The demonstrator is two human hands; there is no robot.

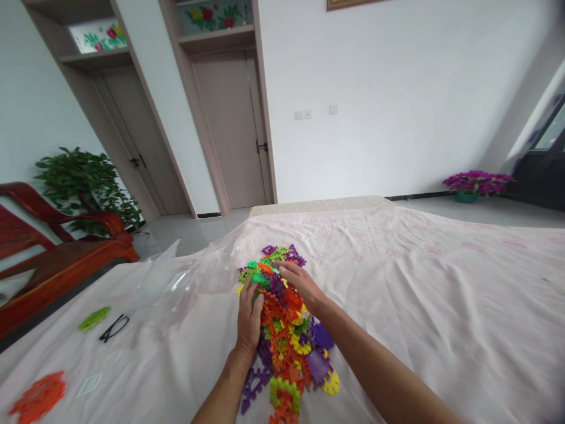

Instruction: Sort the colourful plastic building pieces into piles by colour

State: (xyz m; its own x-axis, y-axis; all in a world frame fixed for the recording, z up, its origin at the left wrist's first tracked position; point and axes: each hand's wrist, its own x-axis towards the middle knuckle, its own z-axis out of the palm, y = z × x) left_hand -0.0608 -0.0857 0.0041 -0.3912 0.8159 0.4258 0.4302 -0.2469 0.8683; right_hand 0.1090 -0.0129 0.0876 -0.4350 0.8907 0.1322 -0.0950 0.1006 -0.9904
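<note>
A long heap of plastic building pieces lies on the bedsheet, in orange, purple, yellow and green, many with notched edges. Against the heap's left side rests my left hand, its fingers and thumb apart beside green pieces. My right hand reaches over the upper right of the heap with fingers stretched out, close to an orange piece. Neither hand shows a piece gripped in it. Parts of the heap are hidden beneath both hands.
Clear plastic bags lie left of the heap. Farther left are a lime-green piece, black glasses and an orange-red piece. The pale sheet is wrinkled. A wooden bench stands beyond the left edge.
</note>
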